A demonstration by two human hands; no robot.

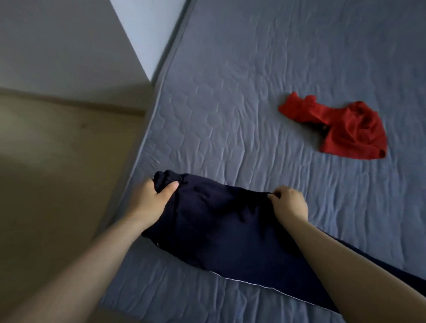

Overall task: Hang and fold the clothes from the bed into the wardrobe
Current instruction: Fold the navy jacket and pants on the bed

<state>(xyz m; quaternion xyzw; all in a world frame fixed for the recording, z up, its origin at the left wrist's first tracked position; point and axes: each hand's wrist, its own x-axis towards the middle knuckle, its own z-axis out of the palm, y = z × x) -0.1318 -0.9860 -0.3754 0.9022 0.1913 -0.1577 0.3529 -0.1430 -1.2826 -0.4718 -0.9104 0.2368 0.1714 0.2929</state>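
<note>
Presently my left hand (150,199) and right hand (289,202) are pinching the navy garment (218,226); a red garment (342,128) is lying at two o'clock on the bed (251,71).

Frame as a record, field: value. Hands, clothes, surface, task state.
surface: blue-grey quilted bed, wrinkled
navy garment: spread along the near edge of the bed, runs out of frame at lower right
left hand: grips the navy garment's ribbed end, thumb on top
right hand: pinches its far edge
red garment: crumpled on the bed, apart from both hands
task state: both garments on the bed, neither put away yet
</note>
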